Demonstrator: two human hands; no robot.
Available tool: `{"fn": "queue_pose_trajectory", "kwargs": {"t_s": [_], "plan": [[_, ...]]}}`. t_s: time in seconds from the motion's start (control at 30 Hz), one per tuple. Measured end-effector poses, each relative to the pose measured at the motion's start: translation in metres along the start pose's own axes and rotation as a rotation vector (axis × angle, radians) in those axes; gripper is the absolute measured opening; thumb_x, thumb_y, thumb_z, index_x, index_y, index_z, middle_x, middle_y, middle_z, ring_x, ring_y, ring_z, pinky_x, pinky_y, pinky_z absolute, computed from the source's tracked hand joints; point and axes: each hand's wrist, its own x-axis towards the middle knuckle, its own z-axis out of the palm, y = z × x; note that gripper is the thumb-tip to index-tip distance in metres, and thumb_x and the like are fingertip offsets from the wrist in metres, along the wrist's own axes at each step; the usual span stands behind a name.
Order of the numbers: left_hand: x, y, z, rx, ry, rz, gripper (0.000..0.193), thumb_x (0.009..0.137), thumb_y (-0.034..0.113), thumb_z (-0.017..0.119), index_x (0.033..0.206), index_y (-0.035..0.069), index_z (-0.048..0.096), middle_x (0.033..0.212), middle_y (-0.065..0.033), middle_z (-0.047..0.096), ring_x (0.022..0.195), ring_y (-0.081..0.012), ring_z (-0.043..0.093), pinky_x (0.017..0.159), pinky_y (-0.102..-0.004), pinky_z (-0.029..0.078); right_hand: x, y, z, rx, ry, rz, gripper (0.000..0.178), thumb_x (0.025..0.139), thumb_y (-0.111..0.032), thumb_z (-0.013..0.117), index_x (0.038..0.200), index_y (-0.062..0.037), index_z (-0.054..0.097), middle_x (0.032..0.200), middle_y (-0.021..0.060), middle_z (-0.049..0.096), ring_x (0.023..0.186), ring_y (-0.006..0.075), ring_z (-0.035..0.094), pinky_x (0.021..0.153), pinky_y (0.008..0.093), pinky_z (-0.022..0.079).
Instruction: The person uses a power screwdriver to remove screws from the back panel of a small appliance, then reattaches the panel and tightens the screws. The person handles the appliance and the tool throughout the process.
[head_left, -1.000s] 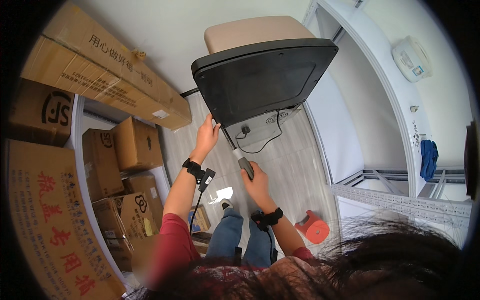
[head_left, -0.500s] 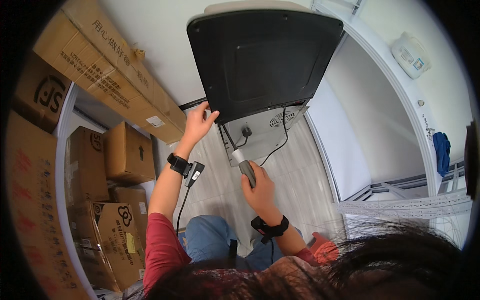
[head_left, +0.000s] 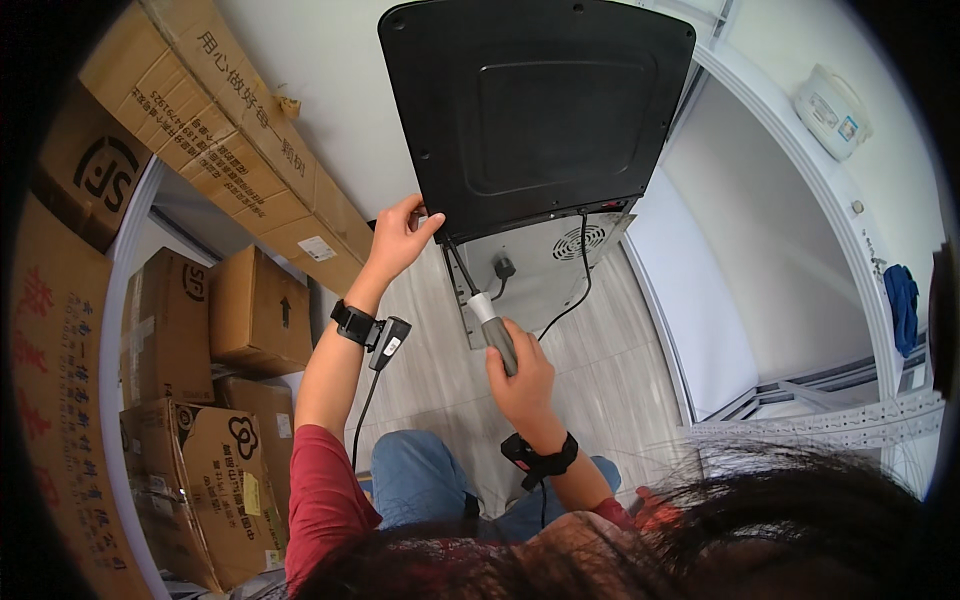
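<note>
A screwdriver (head_left: 496, 330) with a grey handle and pale collar is gripped in my right hand (head_left: 524, 380), fingers wrapped round the handle. Its shaft slants up to the lower left corner of a black panel (head_left: 560, 125), where the tip is hard to make out. At that same corner my left hand (head_left: 400, 242) is closed on the panel's edge, thumb in front and the other fingers partly hidden. Below the panel is a grey metal plate (head_left: 540, 262) with a round vent, a black plug (head_left: 504, 267) and a black cord (head_left: 584, 275).
Tall cardboard cartons (head_left: 225, 130) lean on the left, with several smaller boxes (head_left: 260, 310) stacked beneath. To the right stands a white-framed panel (head_left: 690, 290); beyond it are a white plastic tub (head_left: 832, 112) and a blue cloth (head_left: 902, 310). Grey wood-look floor (head_left: 620, 370) lies below.
The whole view has shifted slightly, so the panel and plate sit a little further right in it. Both hands keep their holds, and the screwdriver stays at the same corner.
</note>
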Motion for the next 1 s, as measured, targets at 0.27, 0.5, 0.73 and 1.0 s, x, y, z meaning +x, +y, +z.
{"fn": "queue_pose_trajectory", "kwargs": {"t_s": [0.27, 0.5, 0.73, 1.0], "plan": [[0.0, 0.009, 0.001, 0.028, -0.014, 0.004, 0.029, 0.078, 0.024, 0.068, 0.093, 0.0, 0.061, 0.068, -0.0083, 0.058, 0.045, -0.0146, 0.041, 0.047, -0.0294, 0.036, 0.01, -0.023, -0.004, 0.061, -0.006, 0.116, 0.037, 0.084, -0.015, 0.061, 0.118, -0.0036, 0.053, 0.089, 0.0145, 0.059, 0.065, 0.0323, 0.061, 0.055, 0.0377, 0.05], [-0.033, 0.029, 0.016, 0.166, 0.321, -0.093, 0.036, 0.082, 0.035, 0.066, 0.089, 0.0, 0.061, 0.074, -0.0113, 0.064, 0.06, -0.0263, 0.058, 0.055, -0.0352, 0.045, 0.016, -0.059, -0.019, -0.336, -0.164, 0.097, 0.042, 0.08, -0.013, 0.062, 0.121, -0.0107, 0.054, 0.104, 0.0143, 0.053, 0.076, 0.0304, 0.059, 0.064, 0.0391, 0.048], [-0.076, 0.09, 0.026, -0.449, -0.324, -0.743, 0.047, 0.093, 0.044, 0.049, 0.074, 0.001, 0.058, 0.055, -0.0045, 0.051, 0.05, -0.0139, 0.05, 0.048, -0.0284, 0.04, 0.041, -0.078, -0.043, -0.311, -0.23, 0.082, 0.042, 0.082, -0.015, 0.06, 0.123, -0.0087, 0.052, 0.107, 0.0157, 0.053, 0.088, 0.0332, 0.058, 0.073, 0.0403, 0.048], [-0.076, 0.109, 0.032, -0.827, -0.154, -0.905, 0.042, 0.096, 0.042, 0.046, 0.078, 0.005, 0.055, 0.058, 0.0014, 0.047, 0.046, -0.0068, 0.04, 0.043, -0.0231, 0.032, 0.041, -0.063, -0.048, -0.056, -0.313, 0.464, 0.037, 0.089, -0.021, 0.055, 0.121, -0.0042, 0.05, 0.109, 0.019, 0.055, 0.091, 0.0354, 0.059, 0.068, 0.0383, 0.05]]}}
